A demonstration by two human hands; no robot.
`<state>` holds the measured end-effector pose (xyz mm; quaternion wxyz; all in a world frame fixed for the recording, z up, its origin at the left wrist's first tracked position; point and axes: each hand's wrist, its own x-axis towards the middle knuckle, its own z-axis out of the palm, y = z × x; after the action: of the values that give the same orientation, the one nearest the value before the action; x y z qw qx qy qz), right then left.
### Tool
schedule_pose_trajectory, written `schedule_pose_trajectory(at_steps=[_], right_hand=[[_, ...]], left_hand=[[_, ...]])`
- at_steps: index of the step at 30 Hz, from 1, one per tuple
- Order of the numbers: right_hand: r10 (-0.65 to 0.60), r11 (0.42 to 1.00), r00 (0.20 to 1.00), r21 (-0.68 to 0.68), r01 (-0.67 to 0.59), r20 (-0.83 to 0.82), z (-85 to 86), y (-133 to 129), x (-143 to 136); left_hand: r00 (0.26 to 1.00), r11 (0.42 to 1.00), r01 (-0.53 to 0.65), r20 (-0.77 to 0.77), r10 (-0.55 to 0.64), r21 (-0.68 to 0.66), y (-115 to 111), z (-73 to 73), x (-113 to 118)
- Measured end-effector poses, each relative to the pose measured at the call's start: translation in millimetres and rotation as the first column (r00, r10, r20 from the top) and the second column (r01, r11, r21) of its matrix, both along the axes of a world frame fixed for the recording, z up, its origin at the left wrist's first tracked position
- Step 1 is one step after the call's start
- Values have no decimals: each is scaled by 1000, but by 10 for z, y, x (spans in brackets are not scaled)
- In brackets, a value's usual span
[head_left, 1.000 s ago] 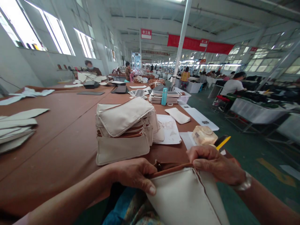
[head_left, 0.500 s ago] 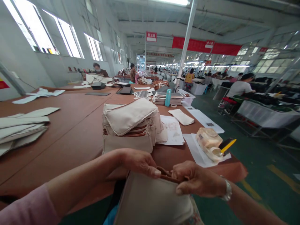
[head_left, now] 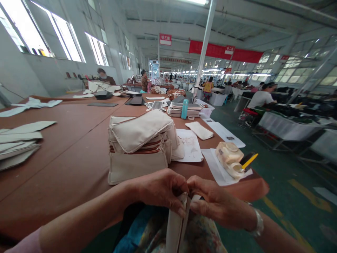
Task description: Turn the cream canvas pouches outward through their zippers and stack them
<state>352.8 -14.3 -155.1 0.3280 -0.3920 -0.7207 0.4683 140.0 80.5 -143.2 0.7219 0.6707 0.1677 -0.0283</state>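
A cream fabric pouch piece (head_left: 174,225) with brown inner edges stands edge-on over my lap. My left hand (head_left: 160,189) pinches its upper left edge between thumb and fingers. Close beside it, my right hand (head_left: 213,202) grips the upper right edge, with the fingertips of both hands nearly meeting at the top corner. Just beyond my hands, on the brown-covered table (head_left: 79,154), lies a thick stack of similar cream pouch pieces (head_left: 139,140) with brown layers showing between them.
At the right table edge sits a cut plastic glue container (head_left: 229,156) with a yellow-handled brush (head_left: 249,161). A blue bottle (head_left: 184,109) stands before stacked panels. Cream strips (head_left: 21,144) lie at left. Several people work farther off.
The cream pouch has turned from showing its broad face to standing edge-on. My hands have drawn closer together at its top corner. The view has shifted slightly right.
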Motion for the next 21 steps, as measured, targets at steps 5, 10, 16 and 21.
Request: schedule_pose_trajectory(at_steps=[5,10,16,21], right_hand=[[-137,989,990,-58,135,-45,-146,-43,-148],[-208,972,973,-130,195,-98,-244,-37,-74],[-218,960,968,-208,189,-128,-184,-32,-36],[-145,977,986,-169,130,-81,-110,-5,-7]], left_hand=[[996,992,-91,-17,92,89,22,-12,-8],[991,988,-136,17,136,78,9,-100,-1],[982,976,-189,28,187,104,-17,-107,90],[971,965,-227,-41,234,132,-52,-102,137]])
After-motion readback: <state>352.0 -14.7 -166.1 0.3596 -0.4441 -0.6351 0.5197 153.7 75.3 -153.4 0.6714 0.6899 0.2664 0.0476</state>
